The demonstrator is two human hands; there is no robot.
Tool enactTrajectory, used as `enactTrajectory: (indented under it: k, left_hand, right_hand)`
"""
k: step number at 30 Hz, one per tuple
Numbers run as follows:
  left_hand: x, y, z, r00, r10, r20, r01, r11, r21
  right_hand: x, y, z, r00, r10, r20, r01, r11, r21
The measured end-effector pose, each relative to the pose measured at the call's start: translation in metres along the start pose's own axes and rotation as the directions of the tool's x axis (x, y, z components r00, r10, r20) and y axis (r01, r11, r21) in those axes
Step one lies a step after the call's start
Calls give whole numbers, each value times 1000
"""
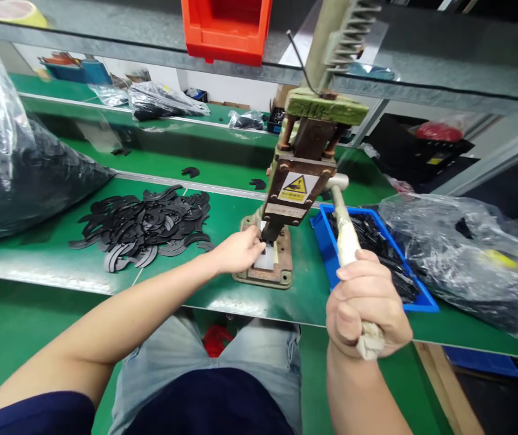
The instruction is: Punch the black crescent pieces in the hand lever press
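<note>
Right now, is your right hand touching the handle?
Touching. The head view shows the right hand with its fingers curled around the handle, whose wrapped end sticks out below.

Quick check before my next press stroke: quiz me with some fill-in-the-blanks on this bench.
The ____ hand is wrapped around the lever of the press.
The bin of black pieces is coloured ____.
The warning sign shows a yellow ____.
From my seat, the pile of curved parts lies to the ____ of the press.
Missing: right; blue; triangle; left.
</note>
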State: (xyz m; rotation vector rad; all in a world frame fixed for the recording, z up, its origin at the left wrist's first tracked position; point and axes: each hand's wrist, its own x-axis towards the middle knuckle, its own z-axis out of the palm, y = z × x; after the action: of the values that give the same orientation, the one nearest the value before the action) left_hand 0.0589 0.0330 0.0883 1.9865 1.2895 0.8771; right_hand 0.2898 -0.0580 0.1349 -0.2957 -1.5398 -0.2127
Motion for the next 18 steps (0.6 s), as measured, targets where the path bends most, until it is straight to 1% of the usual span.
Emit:
enactTrajectory:
  k: [2, 4, 5, 6, 8, 9, 11, 13, 15, 18]
  left_hand:
    - [-25, -12, -1, 990, 143, 1, -143, 989, 31]
    - [-48, -31, -11, 975, 221, -2, -219, 966, 137]
    - [-57, -42, -20, 972, 235, -22, -224, 948, 225]
    - [-63, -53, -31, 971, 234, -50, -206, 923, 324]
    - [-70, -74, -57, 971, 218, -96, -143, 854, 500]
    - [-70, -82, -69, 974, 213, -81, -130, 812, 569]
    - [-66, -92, -88, 979, 203, -2, -153, 742, 653]
    - [-58, -95, -98, 976, 190, 103, -207, 692, 691]
    - [-49, -93, -98, 964, 183, 194, -267, 645, 716]
    - [-35, -86, -90, 936, 213, 281, -352, 569, 743]
  right_hand:
    - [-1, 2, 0, 1000, -5, -6, 5, 1000, -3]
    - [-1, 4, 3, 999, 2, -39, -3, 1000, -9]
    - [-2, 5, 4, 998, 7, -65, -8, 1000, -11]
    - [-2, 6, 6, 996, 6, -89, -8, 1000, -12]
    - [-2, 7, 10, 991, -11, -131, 11, 1000, -3]
    - [-2, 8, 12, 989, -24, -147, 26, 1000, 7]
    - [-1, 9, 14, 986, -48, -161, 53, 998, 26]
    - [0, 9, 15, 986, -61, -154, 68, 997, 38]
    - [1, 8, 13, 990, -64, -128, 69, 997, 34]
    - [2, 4, 10, 996, -43, -83, 44, 999, 15]
